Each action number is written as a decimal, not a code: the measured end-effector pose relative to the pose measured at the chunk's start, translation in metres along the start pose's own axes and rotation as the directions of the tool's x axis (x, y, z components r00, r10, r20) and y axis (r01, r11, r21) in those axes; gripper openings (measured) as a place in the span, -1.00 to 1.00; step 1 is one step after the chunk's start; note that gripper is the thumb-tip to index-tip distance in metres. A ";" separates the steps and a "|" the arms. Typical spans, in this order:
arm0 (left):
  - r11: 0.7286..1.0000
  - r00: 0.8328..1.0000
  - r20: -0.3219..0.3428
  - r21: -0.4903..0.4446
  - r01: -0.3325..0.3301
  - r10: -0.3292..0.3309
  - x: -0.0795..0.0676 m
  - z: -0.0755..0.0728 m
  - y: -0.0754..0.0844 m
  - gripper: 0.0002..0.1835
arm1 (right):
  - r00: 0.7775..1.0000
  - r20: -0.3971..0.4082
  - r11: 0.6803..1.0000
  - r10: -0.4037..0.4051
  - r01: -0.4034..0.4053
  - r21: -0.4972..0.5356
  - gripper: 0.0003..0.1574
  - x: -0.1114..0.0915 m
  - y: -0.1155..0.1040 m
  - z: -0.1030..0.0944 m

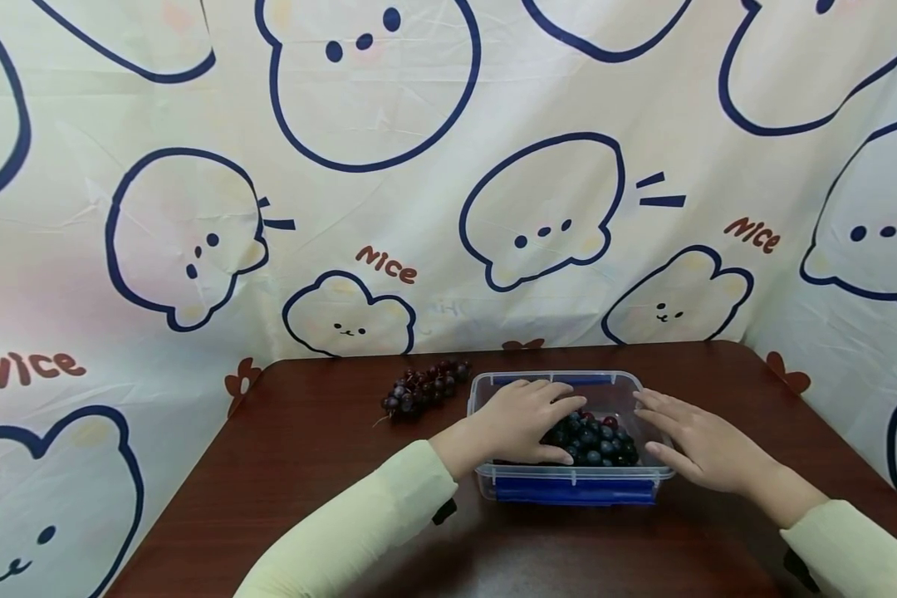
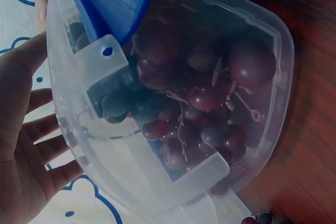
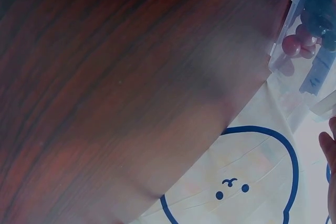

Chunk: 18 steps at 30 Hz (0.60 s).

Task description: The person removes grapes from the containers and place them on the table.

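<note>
A clear plastic box (image 1: 493,473) with blue latches sits on the table, dark grapes (image 1: 601,444) inside it. My left hand (image 1: 531,419) reaches over the box's left side, fingers extended above the grapes and gripping nothing. In the left wrist view, its fingers (image 2: 37,135) spread along the rim, and grapes show through the clear wall. At the box's right side is my right hand (image 1: 718,444), its straight fingers along the rim. Only a few of that hand's fingertips (image 3: 328,148) appear at the edge of the right wrist view.
A bunch of red grapes (image 1: 426,390) lies on the brown table (image 1: 329,482), behind and left of the box. Cloth (image 1: 433,199) printed with cartoon bears hangs behind and beside the table.
</note>
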<state>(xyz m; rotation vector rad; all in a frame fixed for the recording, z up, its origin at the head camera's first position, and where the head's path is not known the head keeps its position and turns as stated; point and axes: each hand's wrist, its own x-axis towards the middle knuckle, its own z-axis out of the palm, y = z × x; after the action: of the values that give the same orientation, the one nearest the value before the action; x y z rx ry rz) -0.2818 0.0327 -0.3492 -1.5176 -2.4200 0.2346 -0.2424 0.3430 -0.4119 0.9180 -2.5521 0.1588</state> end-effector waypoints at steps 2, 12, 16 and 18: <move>1.000 1.000 0.010 -0.018 -0.008 0.009 0.002 0.001 0.000 -0.14 | 1.000 0.002 1.000 0.005 -0.005 -0.004 -0.40 0.000 0.000 0.000; 0.996 0.996 0.083 -0.087 -0.036 0.043 0.008 0.003 0.002 -0.16 | 1.000 0.005 1.000 0.017 -0.017 -0.003 -0.39 -0.001 -0.001 0.000; 0.992 0.992 0.110 -0.117 -0.052 0.065 0.011 0.006 0.003 -0.18 | 1.000 0.002 1.000 0.015 -0.015 -0.001 -0.40 -0.001 -0.001 0.000; 0.990 0.990 0.128 -0.130 -0.047 0.064 0.013 0.008 0.003 -0.17 | 1.000 0.000 1.000 0.013 -0.013 -0.001 -0.40 -0.001 -0.001 0.000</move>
<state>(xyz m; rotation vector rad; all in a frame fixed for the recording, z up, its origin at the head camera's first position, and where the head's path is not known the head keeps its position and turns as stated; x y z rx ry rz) -0.2872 0.0460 -0.3557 -1.6757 -2.5404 0.2027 -0.2413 0.3432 -0.4129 0.9019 -2.5583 0.1619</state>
